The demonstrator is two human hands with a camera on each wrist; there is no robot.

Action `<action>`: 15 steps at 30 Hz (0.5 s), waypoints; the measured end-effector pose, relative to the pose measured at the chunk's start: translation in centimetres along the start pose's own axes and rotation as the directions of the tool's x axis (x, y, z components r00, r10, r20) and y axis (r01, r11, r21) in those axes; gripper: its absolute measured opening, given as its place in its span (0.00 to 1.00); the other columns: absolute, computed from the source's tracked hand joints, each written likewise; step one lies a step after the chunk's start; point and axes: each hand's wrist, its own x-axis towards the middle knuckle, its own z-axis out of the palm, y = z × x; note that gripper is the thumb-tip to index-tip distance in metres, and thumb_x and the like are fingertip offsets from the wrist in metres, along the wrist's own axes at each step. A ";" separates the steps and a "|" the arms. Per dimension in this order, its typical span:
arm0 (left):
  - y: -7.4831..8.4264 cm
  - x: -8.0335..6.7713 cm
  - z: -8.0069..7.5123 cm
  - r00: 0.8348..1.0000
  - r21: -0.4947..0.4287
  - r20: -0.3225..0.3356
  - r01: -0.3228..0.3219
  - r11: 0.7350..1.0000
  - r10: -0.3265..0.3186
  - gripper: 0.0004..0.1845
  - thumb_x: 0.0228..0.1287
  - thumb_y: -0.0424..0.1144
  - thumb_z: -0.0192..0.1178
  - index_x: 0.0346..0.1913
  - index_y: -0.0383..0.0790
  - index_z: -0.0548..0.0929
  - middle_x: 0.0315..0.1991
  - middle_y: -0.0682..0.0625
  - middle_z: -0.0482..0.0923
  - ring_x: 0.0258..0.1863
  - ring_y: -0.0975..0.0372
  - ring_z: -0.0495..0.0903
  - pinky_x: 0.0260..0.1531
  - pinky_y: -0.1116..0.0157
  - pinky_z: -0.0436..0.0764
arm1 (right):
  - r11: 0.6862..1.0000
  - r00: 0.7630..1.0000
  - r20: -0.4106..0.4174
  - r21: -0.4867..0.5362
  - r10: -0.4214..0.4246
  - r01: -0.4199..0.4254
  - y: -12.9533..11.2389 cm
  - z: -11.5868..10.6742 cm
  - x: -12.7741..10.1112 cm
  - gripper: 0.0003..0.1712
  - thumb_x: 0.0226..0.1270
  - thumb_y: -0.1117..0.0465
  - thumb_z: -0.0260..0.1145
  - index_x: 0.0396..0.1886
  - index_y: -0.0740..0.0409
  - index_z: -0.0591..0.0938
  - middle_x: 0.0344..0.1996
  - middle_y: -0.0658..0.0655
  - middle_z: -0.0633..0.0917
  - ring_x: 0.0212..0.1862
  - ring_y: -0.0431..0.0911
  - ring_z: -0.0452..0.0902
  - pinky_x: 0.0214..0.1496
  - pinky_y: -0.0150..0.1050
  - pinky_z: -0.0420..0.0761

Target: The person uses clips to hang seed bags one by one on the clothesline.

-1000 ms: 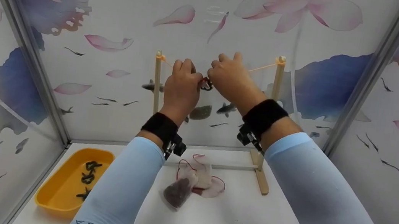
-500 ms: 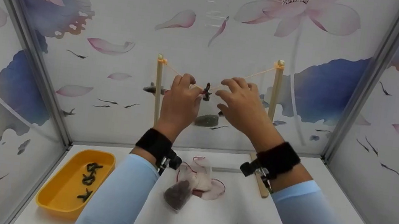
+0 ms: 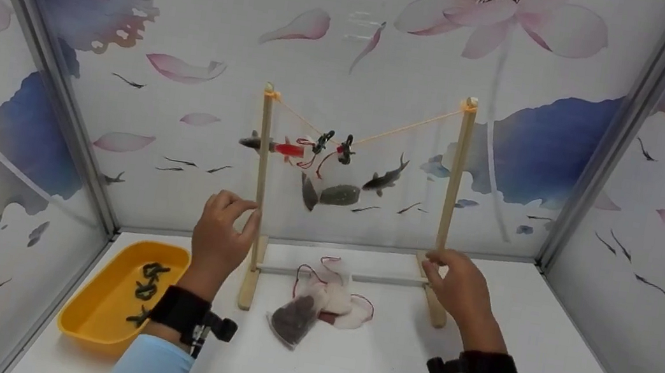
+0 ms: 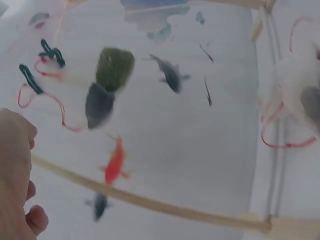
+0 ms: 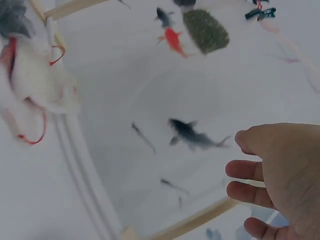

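An orange string [image 3: 408, 126] sags between two wooden posts. Two dark clips [image 3: 345, 149] grip it near its lowest point, with red cords at them. Below the clips hang two sheer pouches: one with green contents [image 3: 339, 195], one with dark contents [image 3: 308, 192]. My left hand [image 3: 220, 236] is beside the left post [image 3: 262, 158], below the string, holding nothing. Near the foot of the right post [image 3: 456, 177] is my right hand [image 3: 460, 287], also holding nothing; its fingers [image 5: 245, 170] are spread apart in the right wrist view.
A yellow tray [image 3: 91, 309] at left holds several dark clips [image 3: 146, 290]. More pouches with red cords [image 3: 295, 320] lie on the white table in front of the stand's crossbar [image 3: 387, 280]. Printed fish and petals cover the walls around.
Both hands have left the string and come down and apart, toward the posts. The two clips and hanging pouches now show fully on the string.
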 end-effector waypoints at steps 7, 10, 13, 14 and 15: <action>-7.8 -2.0 -3.6 0.795 0.181 0.315 0.486 0.855 -0.518 0.28 0.87 0.48 0.58 0.80 0.38 0.77 0.70 0.31 0.76 0.65 0.39 0.81 0.63 0.43 0.85 | 0.965 0.938 0.239 0.012 0.253 -0.263 5.0 2.0 -4.4 0.20 0.86 0.58 0.70 0.68 0.62 0.87 0.72 0.72 0.85 0.71 0.70 0.83 0.70 0.65 0.85; -10.7 -2.9 -5.0 0.701 0.244 0.383 0.551 0.798 -0.602 0.33 0.85 0.45 0.54 0.84 0.31 0.69 0.71 0.25 0.72 0.61 0.36 0.81 0.55 0.45 0.86 | 0.955 0.918 0.276 0.002 0.284 -0.296 6.3 2.4 -5.8 0.16 0.87 0.58 0.69 0.65 0.60 0.89 0.72 0.70 0.85 0.72 0.68 0.83 0.68 0.65 0.85; -12.7 -4.5 -5.8 0.661 0.262 0.412 0.574 0.776 -0.628 0.23 0.78 0.39 0.55 0.66 0.24 0.79 0.53 0.28 0.82 0.44 0.42 0.84 0.38 0.54 0.84 | 0.954 0.914 0.284 -0.002 0.289 -0.301 7.1 2.5 -6.2 0.16 0.87 0.57 0.69 0.63 0.59 0.90 0.73 0.68 0.85 0.76 0.69 0.79 0.73 0.66 0.82; -13.3 -5.2 -6.0 0.657 0.272 0.413 0.572 0.774 -0.631 0.18 0.75 0.36 0.55 0.55 0.24 0.83 0.42 0.32 0.82 0.37 0.46 0.82 0.33 0.57 0.82 | 0.957 0.916 0.286 -0.003 0.280 -0.292 7.2 2.6 -6.0 0.17 0.87 0.57 0.69 0.64 0.60 0.91 0.74 0.69 0.84 0.77 0.70 0.78 0.74 0.68 0.81; -13.7 -5.9 -6.3 0.658 0.283 0.412 0.565 0.775 -0.631 0.12 0.73 0.35 0.55 0.44 0.26 0.83 0.33 0.37 0.81 0.31 0.49 0.81 0.29 0.59 0.79 | 0.957 0.916 0.289 -0.002 0.277 -0.289 7.2 2.7 -5.9 0.18 0.87 0.56 0.69 0.64 0.61 0.91 0.75 0.69 0.84 0.78 0.71 0.77 0.75 0.68 0.80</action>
